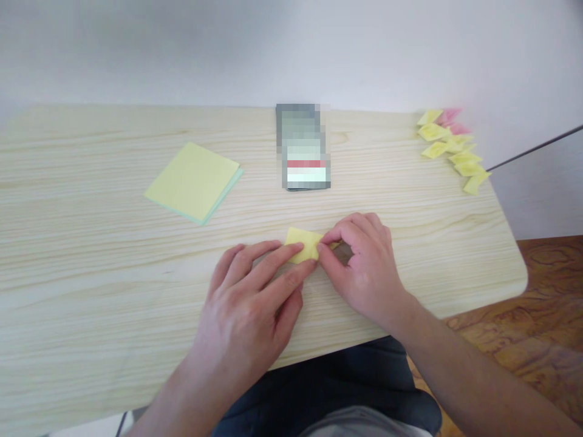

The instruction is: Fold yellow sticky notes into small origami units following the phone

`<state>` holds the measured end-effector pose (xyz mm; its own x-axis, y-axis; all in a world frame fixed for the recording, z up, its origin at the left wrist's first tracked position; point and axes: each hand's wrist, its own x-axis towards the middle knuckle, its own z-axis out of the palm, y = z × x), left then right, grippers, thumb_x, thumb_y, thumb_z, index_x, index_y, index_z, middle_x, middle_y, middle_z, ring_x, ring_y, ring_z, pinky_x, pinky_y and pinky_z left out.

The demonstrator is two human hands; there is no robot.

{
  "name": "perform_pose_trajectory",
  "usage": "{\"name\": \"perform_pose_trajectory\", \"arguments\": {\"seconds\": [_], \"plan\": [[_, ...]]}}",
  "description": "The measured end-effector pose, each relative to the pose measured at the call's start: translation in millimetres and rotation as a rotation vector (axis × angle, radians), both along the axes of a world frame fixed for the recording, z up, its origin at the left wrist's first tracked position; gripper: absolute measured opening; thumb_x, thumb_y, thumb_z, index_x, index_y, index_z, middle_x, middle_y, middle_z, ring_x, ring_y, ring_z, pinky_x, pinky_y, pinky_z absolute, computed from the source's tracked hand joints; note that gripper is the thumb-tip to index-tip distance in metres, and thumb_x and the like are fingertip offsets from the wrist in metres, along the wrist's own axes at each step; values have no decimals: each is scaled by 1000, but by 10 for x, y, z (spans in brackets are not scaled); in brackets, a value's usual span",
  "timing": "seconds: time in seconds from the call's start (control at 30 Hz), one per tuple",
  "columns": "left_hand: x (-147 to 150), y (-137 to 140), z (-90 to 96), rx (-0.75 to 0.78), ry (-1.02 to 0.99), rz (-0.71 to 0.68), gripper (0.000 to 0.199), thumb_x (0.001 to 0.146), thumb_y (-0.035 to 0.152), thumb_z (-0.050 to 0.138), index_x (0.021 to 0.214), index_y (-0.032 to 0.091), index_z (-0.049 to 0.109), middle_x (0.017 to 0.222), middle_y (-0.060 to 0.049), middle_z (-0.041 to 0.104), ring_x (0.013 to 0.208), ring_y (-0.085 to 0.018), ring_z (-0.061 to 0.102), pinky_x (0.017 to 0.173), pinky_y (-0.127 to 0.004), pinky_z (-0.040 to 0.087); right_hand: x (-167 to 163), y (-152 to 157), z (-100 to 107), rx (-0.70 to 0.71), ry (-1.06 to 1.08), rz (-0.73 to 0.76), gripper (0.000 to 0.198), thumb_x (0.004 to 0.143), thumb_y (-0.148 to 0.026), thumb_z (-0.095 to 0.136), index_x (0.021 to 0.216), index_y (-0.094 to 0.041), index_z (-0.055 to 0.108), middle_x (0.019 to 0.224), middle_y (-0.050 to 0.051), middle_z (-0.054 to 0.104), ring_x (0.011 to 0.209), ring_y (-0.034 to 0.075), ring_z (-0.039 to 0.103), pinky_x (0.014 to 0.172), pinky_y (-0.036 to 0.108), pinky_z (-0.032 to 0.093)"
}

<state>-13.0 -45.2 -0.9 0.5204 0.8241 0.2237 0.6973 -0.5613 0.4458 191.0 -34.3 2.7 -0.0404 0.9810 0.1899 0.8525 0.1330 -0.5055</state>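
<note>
A small folded piece of yellow paper (300, 238) lies on the table near its front edge, between my hands. My left hand (255, 291) rests with its fingers stretched out, and two fingertips press the paper's left and lower part onto the tabletop. At the paper's right end, my right hand (364, 261) pinches it between thumb and index finger. That pinch hides part of the paper, so its full folded shape cannot be made out.
A stack of square paper (194, 182), yellow over green, lies at the left. Behind my hands lies a phone (304, 149) with a blurred screen. Several folded yellow paper pieces (435, 132) and pink ones (452, 115) cluster at the back right of the wooden table (113, 267).
</note>
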Motion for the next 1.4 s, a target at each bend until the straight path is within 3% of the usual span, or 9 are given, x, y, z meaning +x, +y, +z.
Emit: {"name": "perform_pose_trajectory", "arguments": {"seconds": [0.7,0.97,1.1,1.4], "plan": [[25,-28,34,-14,26,-1,36,94,20,62,126,33,70,144,0,63,135,-31,53,115,-59,40,1,11,-35,8,52,-29,6,87,-23,69,82,-24,66,90,3,68,95,25,56,88,41,41],[25,-68,38,-9,70,-23,39,96,20,59,132,31,66,149,-1,59,139,-32,49,117,-63,36,38,6,-21,6,70,-10,11,88,-23,69,98,-24,66,93,2,69,96,24,58,92,42,40],[37,-87,54,-5,89,-13,39,96,19,59,132,31,67,150,-1,58,140,-32,48,117,-62,35,64,-15,-42,19,56,8,4,90,-26,70,92,-24,67,96,2,69,100,24,57,92,41,40],[72,-128,69,13,65,32,37,97,20,58,129,33,69,147,-1,61,139,-32,50,119,-63,30,141,-117,-31,22,25,-25,9,94,-33,68,97,-26,73,103,4,67,104,25,54,93,42,39]]}}
